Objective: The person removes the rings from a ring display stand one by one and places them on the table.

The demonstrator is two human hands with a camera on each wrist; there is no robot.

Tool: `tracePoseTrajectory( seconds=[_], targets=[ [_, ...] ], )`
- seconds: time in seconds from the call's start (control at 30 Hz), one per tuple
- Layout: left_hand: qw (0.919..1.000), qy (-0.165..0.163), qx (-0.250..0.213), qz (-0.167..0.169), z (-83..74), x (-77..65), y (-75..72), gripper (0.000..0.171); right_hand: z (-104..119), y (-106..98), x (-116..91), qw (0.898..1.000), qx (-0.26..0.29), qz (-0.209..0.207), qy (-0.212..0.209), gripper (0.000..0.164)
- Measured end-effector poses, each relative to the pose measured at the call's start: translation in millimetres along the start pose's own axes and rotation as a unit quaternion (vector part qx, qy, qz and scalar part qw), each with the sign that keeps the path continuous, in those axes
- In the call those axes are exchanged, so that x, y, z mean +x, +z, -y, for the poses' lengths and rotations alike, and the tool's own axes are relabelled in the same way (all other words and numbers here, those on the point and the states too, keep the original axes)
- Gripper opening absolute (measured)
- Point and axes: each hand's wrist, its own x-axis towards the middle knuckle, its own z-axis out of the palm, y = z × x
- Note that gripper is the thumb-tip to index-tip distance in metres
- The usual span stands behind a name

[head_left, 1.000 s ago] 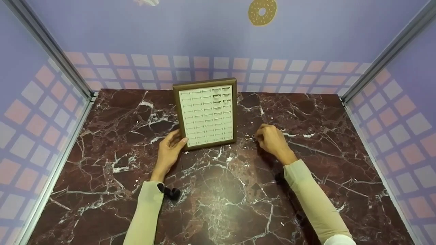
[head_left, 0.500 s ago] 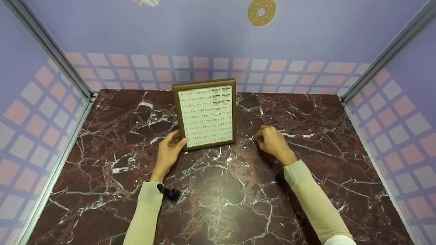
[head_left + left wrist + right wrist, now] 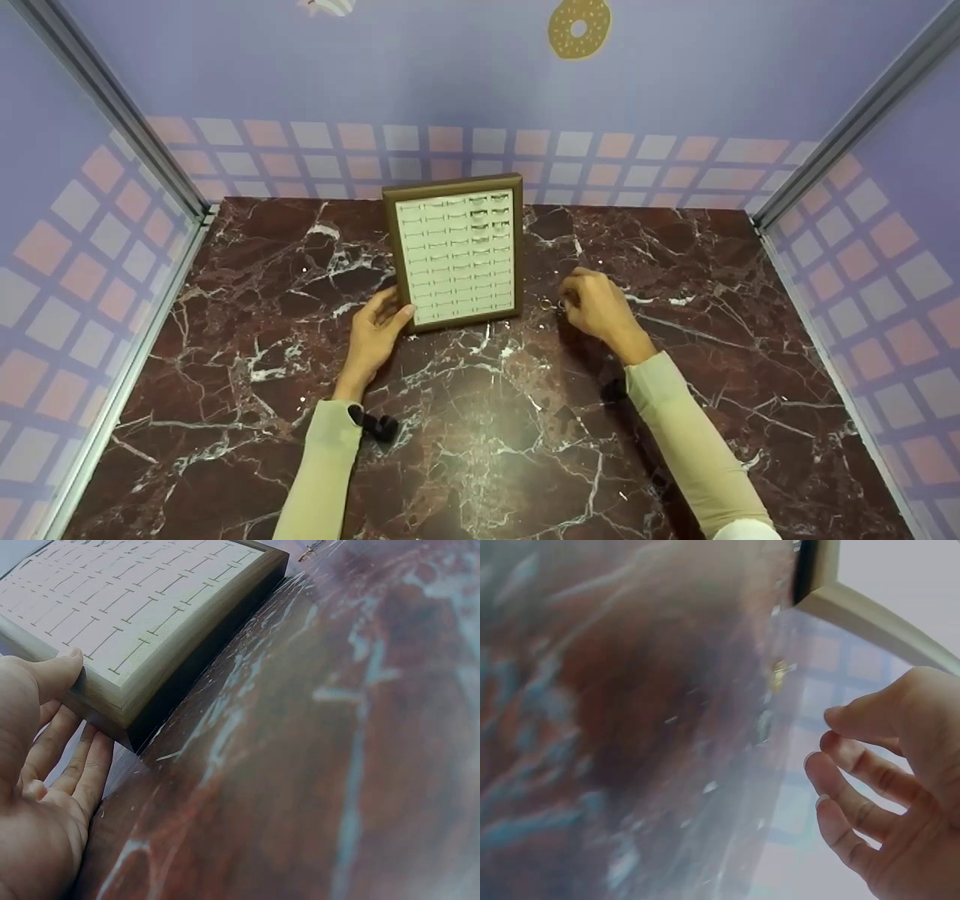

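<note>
A wooden-framed ring display board (image 3: 455, 259) with a white slotted face leans up at the back of the table. Several silvery rings (image 3: 488, 214) sit in the slots of its upper right part. My left hand (image 3: 373, 337) grips the lower left corner, thumb (image 3: 60, 673) on the front edge and fingers behind. To the right of the board, my right hand (image 3: 600, 307) hovers with loosely bent fingers. In the right wrist view its thumb and fingertips stand apart with nothing between them. A gold ring (image 3: 778, 675) and a silver ring (image 3: 763, 726) lie on the table beside its fingertips.
The dark red marbled table (image 3: 480, 420) is bounded by lilac panels with pink and white squares at the back (image 3: 480, 82) and both sides. Black straps with small devices (image 3: 379, 426) sit at the wrists. Small white specks dot the tabletop.
My right hand has lifted slightly and its fingers have shifted back from the silver ring, which shows more now. The left hand and the board stay in place.
</note>
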Motion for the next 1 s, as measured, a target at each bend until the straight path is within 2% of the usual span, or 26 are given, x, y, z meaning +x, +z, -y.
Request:
tracePoseTrajectory(
  seconds=[0.17, 0.43, 0.77, 1.0],
  targets=[
    [1.0000, 0.000, -0.007, 0.000, 0.7, -0.2, 0.1, 0.049, 11.8, -3.5, 7.2, 1.000, 0.009, -0.018, -0.001, 0.009],
    [1.0000, -0.004, 0.001, -0.005, 0.3, 0.1, 0.6, 0.049, 30.0, -7.6, 23.6, 0.998, 0.029, -0.052, -0.013, 0.014],
    [0.9999, -0.004, 0.014, -0.001, 0.9, -0.6, 0.5, 0.050, 53.4, -12.7, 45.6, 0.992, 0.058, -0.106, -0.043, 0.009],
    [0.9999, -0.006, 0.013, -0.003, -0.4, 0.2, 0.6, 0.049, 60.8, -12.4, 63.7, 0.984, 0.068, -0.150, -0.064, 0.010]
  ],
)
